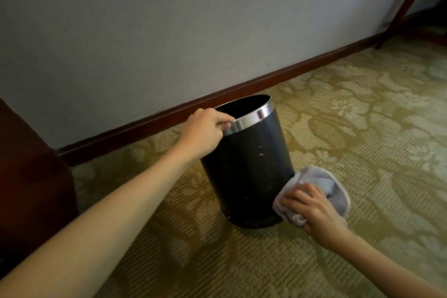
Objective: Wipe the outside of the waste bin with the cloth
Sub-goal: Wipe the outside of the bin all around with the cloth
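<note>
Black, round-walled waste bin [249, 164] with a chrome rim band stands on the patterned olive carpet [350, 128], just beside the dark wooden skirting board [242, 87] under the grey wall [169, 19]. My left hand [205, 132] is closed on its rim. My right hand [316, 210] presses the pale grey cloth [319, 191] against the lower right side. Specks show on the front; I judge wiping is under way, not finished.

Dim, soft light; glare on bin rim [251, 117]; wide-angle edge warp.
</note>
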The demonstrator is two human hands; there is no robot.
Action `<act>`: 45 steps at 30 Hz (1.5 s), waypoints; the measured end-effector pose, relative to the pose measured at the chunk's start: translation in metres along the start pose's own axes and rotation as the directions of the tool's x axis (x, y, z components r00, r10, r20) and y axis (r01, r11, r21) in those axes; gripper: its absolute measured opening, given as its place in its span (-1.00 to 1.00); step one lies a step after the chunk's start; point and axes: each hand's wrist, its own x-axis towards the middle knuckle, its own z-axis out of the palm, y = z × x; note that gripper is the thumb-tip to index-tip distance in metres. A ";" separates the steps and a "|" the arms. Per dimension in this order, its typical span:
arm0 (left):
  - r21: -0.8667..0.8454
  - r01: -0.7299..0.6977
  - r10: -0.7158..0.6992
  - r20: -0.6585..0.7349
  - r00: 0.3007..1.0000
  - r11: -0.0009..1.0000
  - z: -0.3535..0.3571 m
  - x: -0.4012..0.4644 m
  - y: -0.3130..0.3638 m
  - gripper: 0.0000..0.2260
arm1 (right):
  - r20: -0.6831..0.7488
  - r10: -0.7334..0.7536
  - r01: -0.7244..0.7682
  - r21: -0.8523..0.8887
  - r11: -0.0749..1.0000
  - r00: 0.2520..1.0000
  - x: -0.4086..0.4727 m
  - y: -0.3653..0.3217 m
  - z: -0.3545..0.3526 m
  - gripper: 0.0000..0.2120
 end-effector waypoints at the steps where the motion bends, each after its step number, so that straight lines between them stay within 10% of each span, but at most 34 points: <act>1: 0.019 -0.013 0.013 -0.005 1.000 1.000 0.002 -0.002 0.004 -0.73 | -0.019 0.009 -0.008 0.012 1.000 1.000 0.008 0.001 -0.006 -0.72; 9: 0.079 -0.069 0.069 -0.001 0.998 0.994 0.012 -0.013 0.026 -0.70 | -0.460 0.125 -0.104 0.069 0.992 0.879 0.093 -0.010 -0.041 -0.71; 20: 0.022 0.012 -0.013 0.026 1.000 1.000 0.003 -0.005 0.015 -0.77 | -0.046 0.105 -0.107 -0.024 0.994 0.993 -0.012 -0.021 0.011 -0.75; 35: -0.011 0.068 -0.069 -0.162 0.984 0.998 0.005 0.006 0.006 -0.80 | -0.331 0.240 -0.160 0.251 0.955 0.913 0.040 -0.010 0.017 -0.71; 41: 0.196 0.013 0.023 -0.185 0.983 0.980 -0.005 0.012 0.004 -0.79 | -0.217 0.612 -0.429 0.539 0.725 0.761 0.081 -0.024 0.041 -0.50; 45: 0.203 0.061 -0.015 -0.220 0.975 0.977 -0.014 0.009 -0.008 -0.82 | 0.040 0.932 -0.450 0.883 0.136 0.361 0.125 -0.006 0.017 -0.54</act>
